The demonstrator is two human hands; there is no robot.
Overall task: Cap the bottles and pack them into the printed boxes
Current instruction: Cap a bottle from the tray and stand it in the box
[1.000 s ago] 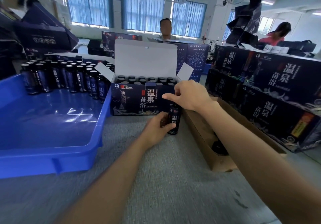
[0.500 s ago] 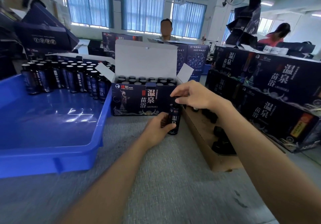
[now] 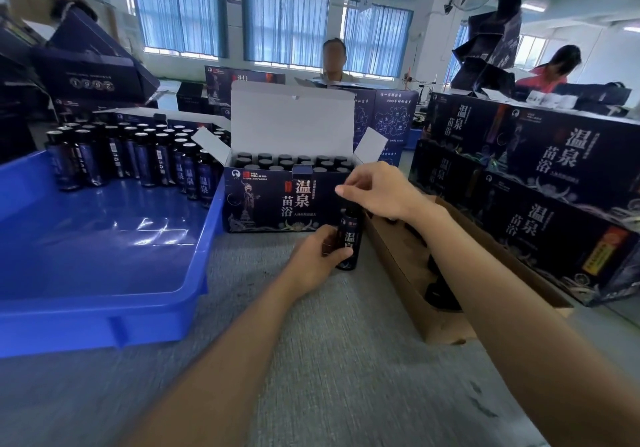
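A dark labelled bottle (image 3: 349, 238) stands upright on the grey table, and my left hand (image 3: 317, 261) grips its body. My right hand (image 3: 375, 192) sits over the bottle's top with fingers curled around the cap; the cap itself is mostly hidden. Just behind stands the open printed box (image 3: 263, 200), white lid flap up, holding several capped bottles. More dark bottles (image 3: 138, 155) stand in rows at the far side of the blue tray (image 3: 104, 273) on the left.
A shallow cardboard tray (image 3: 429, 311) with loose black caps lies to the right of the bottle. Stacked closed printed boxes (image 3: 540, 197) rise at the right. Two people sit at the back. Bare grey table stretches toward me.
My right hand has shifted on the bottle's top, its fingers now more spread and turned. The left hand and the bottle stay in place.
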